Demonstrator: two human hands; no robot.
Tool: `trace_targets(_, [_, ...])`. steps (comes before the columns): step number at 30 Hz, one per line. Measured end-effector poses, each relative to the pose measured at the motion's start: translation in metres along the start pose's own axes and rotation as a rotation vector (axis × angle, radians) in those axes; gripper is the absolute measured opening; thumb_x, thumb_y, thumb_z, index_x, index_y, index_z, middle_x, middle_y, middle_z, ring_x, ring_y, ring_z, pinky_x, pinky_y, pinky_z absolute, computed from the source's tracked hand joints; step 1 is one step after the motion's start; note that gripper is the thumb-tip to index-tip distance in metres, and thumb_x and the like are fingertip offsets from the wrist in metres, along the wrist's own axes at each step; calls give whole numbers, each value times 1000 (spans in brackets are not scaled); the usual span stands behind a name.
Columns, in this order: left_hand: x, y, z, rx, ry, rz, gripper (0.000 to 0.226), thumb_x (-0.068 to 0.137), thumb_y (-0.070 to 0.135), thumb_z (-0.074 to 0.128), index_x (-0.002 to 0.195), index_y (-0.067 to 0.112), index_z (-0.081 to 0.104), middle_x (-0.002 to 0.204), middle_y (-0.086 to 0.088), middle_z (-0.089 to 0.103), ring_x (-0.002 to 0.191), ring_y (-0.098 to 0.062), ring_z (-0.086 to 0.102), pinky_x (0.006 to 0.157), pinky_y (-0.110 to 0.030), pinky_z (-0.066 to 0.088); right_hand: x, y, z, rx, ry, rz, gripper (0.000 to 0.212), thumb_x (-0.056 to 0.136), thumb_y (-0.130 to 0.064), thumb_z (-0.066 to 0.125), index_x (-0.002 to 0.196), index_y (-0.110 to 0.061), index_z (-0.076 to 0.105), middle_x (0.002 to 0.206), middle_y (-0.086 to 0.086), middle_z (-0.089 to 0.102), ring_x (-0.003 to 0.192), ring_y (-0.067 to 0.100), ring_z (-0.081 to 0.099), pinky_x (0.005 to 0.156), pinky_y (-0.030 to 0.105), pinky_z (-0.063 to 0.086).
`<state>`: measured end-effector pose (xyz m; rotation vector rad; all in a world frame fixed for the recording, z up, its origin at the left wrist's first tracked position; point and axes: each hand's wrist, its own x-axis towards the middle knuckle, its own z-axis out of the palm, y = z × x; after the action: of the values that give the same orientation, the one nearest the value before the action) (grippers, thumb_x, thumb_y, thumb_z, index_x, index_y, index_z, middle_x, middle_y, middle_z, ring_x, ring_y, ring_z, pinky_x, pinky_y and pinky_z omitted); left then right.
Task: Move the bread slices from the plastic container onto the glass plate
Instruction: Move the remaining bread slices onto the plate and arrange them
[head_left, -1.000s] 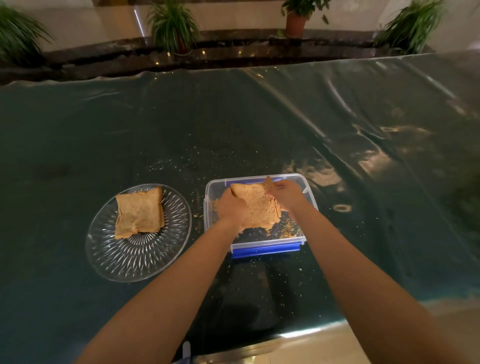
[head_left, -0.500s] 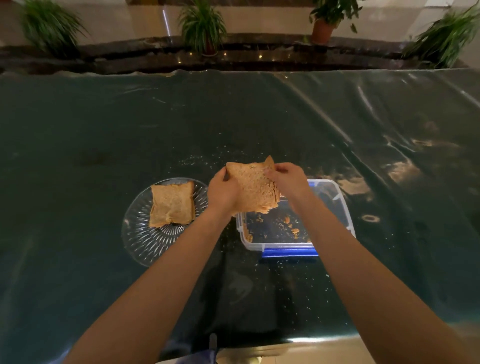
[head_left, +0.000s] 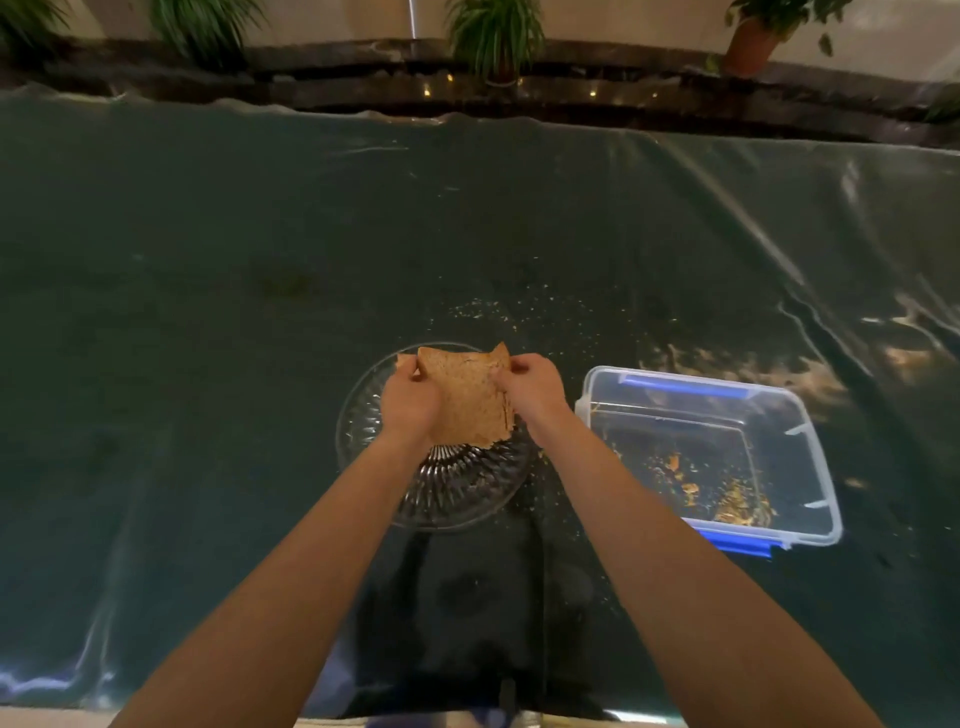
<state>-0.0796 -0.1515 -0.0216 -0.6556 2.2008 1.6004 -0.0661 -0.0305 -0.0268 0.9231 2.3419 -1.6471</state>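
Over the glass plate (head_left: 457, 493), a bread slice (head_left: 470, 402) hangs held by both hands, its lower edge near the plate's ribbed centre; whether it touches the glass cannot be told. At the slice's 9 o'clock edge, the left hand (head_left: 410, 402) has its fingers (head_left: 415, 370) pinching the upper corner. At its 3 o'clock edge, the right hand (head_left: 530, 387) pinches the other upper corner. A corner of a second slice (head_left: 402, 359) peeks out behind the left hand at 11 o'clock. At the plate's 3 o'clock, just beside it, the plastic container (head_left: 815, 457) sits on the table (head_left: 208, 312), holding only crumbs (head_left: 727, 499). More crumbs dot the table at the plate's 12 o'clock.
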Motion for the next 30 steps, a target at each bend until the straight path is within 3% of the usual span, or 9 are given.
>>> trace_targets(4, [15,-4,-10,50,17,1,45,94,4,34,134,16,54,123,-1,61,103,-17,53,83,-28,41,8,1,24,-44,26,-13,34,88,-17,56,121,-6,58,119,10,64,109,24,59,82,29,44])
trace_targets(8, [28,-7,-14,127,25,7,43,94,6,37,133,13,55,129,-5,62,118,-24,57,94,-34,46,15,1,39,-98,73,-31,34,90,-17,54,122,-6,57,122,12,64,112,25,59,90,31,45])
trace_targets(11, [35,-10,-16,172,25,20,44,94,6,39,136,13,52,132,-6,61,121,-26,56,102,-38,47,20,3,48,-139,94,-59,33,92,-16,51,122,-3,58,118,13,64,104,25,62,77,24,42])
trace_targets(14, [41,-14,-16,226,22,66,46,95,5,40,140,11,48,135,-7,58,123,-25,55,101,-35,45,24,10,56,-173,127,-79,29,91,-16,52,116,-5,62,114,15,64,95,25,64,74,25,47])
trace_targets(17, [46,-18,-17,281,13,108,44,93,3,41,135,6,52,128,-11,61,117,-28,58,99,-35,46,22,16,61,-193,173,-101,28,89,-17,56,115,-7,62,116,15,57,100,26,59,84,29,48])
trace_targets(19, [54,-26,-15,301,9,116,41,90,4,42,127,3,57,119,-17,64,111,-33,61,97,-42,50,19,19,63,-174,185,-105,31,89,-17,56,119,-8,56,121,13,52,107,25,55,91,30,45])
trace_targets(22, [59,-32,-16,348,1,104,39,86,7,43,122,0,58,118,-24,61,112,-43,55,96,-51,49,16,21,64,-139,189,-103,32,91,-18,54,122,-9,52,125,11,49,100,14,50,87,24,39])
trace_targets(26, [53,-27,-23,312,-62,64,48,91,16,44,138,11,47,139,-11,43,132,-31,36,111,-40,33,15,25,66,-92,199,-127,35,91,-22,53,123,-11,52,122,9,54,100,10,48,92,25,41])
trace_targets(30, [52,-28,-27,181,-178,11,51,91,23,45,141,17,43,135,-3,54,122,-23,52,103,-38,45,14,26,71,-134,121,-104,40,89,-26,54,126,-10,51,121,9,58,111,21,53,101,41,46])
